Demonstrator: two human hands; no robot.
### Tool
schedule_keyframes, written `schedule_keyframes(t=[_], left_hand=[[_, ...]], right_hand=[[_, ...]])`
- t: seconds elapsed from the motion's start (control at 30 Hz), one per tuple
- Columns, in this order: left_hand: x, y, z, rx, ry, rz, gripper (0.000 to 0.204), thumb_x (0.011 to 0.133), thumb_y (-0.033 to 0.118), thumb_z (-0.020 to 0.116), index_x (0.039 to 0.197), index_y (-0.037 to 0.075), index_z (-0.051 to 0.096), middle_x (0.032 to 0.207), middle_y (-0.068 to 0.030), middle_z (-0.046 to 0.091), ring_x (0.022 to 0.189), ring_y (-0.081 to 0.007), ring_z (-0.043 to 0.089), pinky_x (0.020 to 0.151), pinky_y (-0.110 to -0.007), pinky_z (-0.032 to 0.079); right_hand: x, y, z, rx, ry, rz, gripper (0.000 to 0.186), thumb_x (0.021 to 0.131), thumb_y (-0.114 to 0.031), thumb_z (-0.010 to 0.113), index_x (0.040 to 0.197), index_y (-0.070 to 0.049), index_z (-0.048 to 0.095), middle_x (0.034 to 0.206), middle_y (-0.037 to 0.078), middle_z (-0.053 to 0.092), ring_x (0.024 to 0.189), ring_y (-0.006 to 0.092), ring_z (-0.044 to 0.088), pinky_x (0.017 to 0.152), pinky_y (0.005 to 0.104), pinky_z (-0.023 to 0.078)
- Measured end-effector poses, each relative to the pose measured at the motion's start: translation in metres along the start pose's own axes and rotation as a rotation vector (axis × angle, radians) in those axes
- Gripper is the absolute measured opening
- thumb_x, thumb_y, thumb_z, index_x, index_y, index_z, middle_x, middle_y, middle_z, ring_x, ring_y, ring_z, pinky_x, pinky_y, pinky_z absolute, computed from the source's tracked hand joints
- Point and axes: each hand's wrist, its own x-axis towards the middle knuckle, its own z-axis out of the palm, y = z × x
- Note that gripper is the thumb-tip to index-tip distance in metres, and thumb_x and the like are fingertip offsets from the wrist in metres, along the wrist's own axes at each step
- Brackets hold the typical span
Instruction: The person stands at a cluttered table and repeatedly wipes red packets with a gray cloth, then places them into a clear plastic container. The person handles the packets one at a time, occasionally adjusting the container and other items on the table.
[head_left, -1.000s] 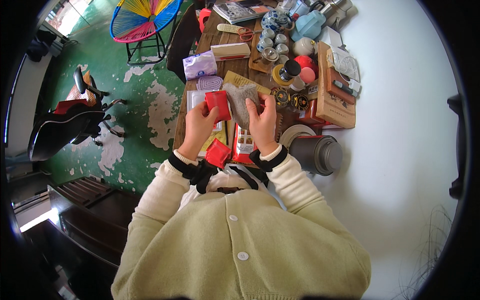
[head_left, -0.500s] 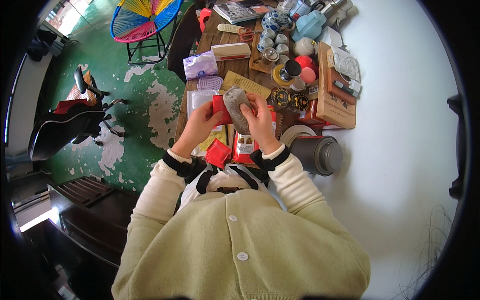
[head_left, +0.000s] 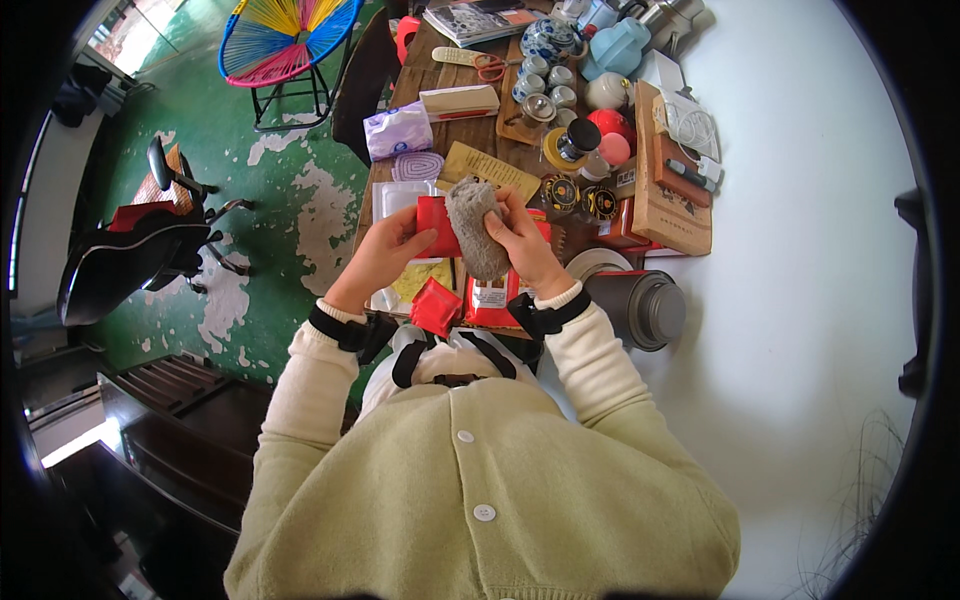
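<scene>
Over the wooden table [head_left: 462, 134]: a red packet and a grey cloth held in two hands

At the centre of the view, the left hand [head_left: 393, 245] grips the red packet [head_left: 432, 218] at its left side, thumb laid across the face; the right hand [head_left: 525, 242] grasps the grey cloth [head_left: 478, 232], a soft, bunched piece, thumb pressed on its surface; the cloth covers the packet's right part, though whether the two touch cannot be told from above. Below the hands, a second red packet [head_left: 437, 306] lies near the table's edge, beside a larger red-and-white bag [head_left: 489, 298]; to its left is a yellow sheet [head_left: 425, 278], partly hidden. Beyond the hands lie a tan printed sheet [head_left: 492, 168], a white plastic tray [head_left: 404, 194], a coiled purple mat [head_left: 417, 167] and a purple-and-white soft pack [head_left: 398, 131]; to the right are two dark-topped jars [head_left: 560, 193] and a grey flask [head_left: 632, 308].
</scene>
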Motion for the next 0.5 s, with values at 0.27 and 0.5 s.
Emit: schedule_keyframes(t=[0.27, 0.5], left_hand=[[-0.0020, -0.0013, -0.0018, -0.004, 0.001, 0.010, 0.032, 0.101, 0.008, 0.061, 0.131, -0.004, 0.056, 0.115, -0.0032, 0.067, 0.102, -0.0085, 0.063, 0.091, -0.026, 0.052], [-0.0033, -0.0026, 0.0014, -0.008, 0.053, 0.015, 0.033, 0.101, 0.009, 0.062, 0.130, -0.006, 0.057, 0.114, -0.0027, 0.067, 0.101, -0.0083, 0.063, 0.090, -0.025, 0.052]], right_hand=[[0.0005, 0.0003, 0.0036, -0.032, 0.039, -0.033, 0.028, 0.105, -0.018, 0.057, 0.129, -0.008, 0.046, 0.113, 0.003, 0.059, 0.106, 0.0104, 0.056, 0.093, 0.0271, 0.045], [0.0049, 0.0084, 0.0007, -0.143, 0.071, -0.091, 0.035, 0.104, -0.015, 0.058, 0.135, -0.003, 0.047, 0.119, 0.004, 0.060, 0.109, 0.0115, 0.056, 0.098, 0.0264, 0.043]])
